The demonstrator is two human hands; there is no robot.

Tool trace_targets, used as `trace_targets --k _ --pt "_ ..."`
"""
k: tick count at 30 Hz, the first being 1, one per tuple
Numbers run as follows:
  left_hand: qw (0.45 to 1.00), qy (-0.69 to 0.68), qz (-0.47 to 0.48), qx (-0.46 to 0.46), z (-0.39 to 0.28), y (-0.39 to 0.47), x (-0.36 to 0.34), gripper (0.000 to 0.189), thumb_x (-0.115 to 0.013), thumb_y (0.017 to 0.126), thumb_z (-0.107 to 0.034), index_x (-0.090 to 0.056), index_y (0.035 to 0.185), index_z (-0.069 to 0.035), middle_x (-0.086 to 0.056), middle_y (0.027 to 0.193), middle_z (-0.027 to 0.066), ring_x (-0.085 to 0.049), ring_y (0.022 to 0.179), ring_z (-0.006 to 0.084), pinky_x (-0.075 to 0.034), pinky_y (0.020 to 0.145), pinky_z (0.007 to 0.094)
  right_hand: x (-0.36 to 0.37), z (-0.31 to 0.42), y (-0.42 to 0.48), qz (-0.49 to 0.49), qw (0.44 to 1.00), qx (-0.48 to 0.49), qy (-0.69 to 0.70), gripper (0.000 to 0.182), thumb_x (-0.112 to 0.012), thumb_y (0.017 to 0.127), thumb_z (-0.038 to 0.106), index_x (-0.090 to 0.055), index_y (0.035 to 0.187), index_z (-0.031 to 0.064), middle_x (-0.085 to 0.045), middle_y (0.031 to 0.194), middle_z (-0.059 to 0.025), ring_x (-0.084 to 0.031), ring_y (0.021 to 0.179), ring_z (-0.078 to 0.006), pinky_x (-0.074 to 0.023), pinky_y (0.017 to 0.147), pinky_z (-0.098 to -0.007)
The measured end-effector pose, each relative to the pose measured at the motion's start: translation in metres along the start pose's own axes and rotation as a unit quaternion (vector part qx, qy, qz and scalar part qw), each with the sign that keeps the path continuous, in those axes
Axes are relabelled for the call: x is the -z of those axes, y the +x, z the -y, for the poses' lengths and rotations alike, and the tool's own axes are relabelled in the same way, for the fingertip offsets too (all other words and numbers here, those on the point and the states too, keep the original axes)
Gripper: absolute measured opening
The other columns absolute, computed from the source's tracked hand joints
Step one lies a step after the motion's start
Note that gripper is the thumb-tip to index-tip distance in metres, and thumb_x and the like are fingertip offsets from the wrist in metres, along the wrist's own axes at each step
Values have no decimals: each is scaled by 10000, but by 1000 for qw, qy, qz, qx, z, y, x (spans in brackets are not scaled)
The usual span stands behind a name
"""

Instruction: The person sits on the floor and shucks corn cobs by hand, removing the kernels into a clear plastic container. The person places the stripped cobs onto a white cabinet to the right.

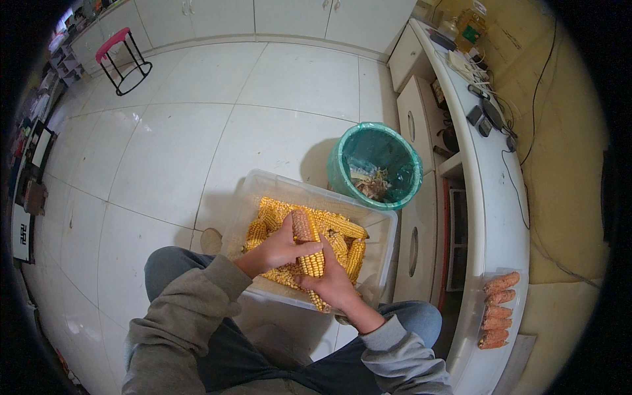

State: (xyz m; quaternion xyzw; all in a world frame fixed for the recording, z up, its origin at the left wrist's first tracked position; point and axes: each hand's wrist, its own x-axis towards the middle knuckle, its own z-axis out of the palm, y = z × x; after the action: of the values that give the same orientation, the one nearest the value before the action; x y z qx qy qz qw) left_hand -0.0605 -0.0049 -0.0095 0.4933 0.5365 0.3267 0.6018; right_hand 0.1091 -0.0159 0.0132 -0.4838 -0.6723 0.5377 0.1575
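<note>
A partly shelled corn cob (312, 261) is held between both hands over a clear plastic bin (390, 247). Its upper left side is bare of kernels; the rest bears yellow ones. My left hand (276, 249) grips it from the left, thumb laid across the middle. My right hand (333, 284) holds its lower right side. Beneath the hands, the bin contains whole ears of corn (345, 224) and loose yellow kernels (279, 276). Part of the bin's contents is hidden by the hands.
A lined green bin (335, 163) with husk scraps touches or nearly touches the plastic bin's far right corner. Bare cobs (498, 311) lie in a tray on the white counter (498, 197) at right. A pink-topped stool (123, 59) stands far left.
</note>
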Motion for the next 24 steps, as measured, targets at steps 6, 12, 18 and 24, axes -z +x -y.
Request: trace_targets --k 6,12,18,24 --pt "985 -150 51 72 -20 -5 2 724 -593 860 -240 -110 1383 -104 -487 1110 77 -523 950 148 -484 678 269 2 -10 3 1 999 22 39 948 -694 655 195 -123 1403 86 -556 1104 -238 -568 1005 -355 -455 846 -380" --pt "995 -93 5 -33 18 6 -2 735 -608 848 -182 -107 1378 -91 -481 1111 79 -511 997 161 -480 776 316 1 11 -1 3 999 -7 -32 963 -689 662 188 -87 1406 86 -538 1111 -269 -549 1015 -387 -449 852 -401" --pt "990 -123 63 32 -5 3 0 734 -604 844 -154 -104 1376 -77 -484 1124 87 -502 1017 156 -462 815 314 5 8 -3 -2 999 7 -43 975 -682 659 186 -63 1404 73 -541 1078 -289 -554 980 -415 -457 833 -422" --pt "983 -145 89 64 -31 -9 5 764 -606 840 -157 -75 1383 -78 -484 1130 85 -495 1027 155 -451 830 328 6 8 -2 9 999 -8 -31 982 -677 651 178 -52 1400 66 -549 1056 -290 -560 958 -424 -460 821 -426"
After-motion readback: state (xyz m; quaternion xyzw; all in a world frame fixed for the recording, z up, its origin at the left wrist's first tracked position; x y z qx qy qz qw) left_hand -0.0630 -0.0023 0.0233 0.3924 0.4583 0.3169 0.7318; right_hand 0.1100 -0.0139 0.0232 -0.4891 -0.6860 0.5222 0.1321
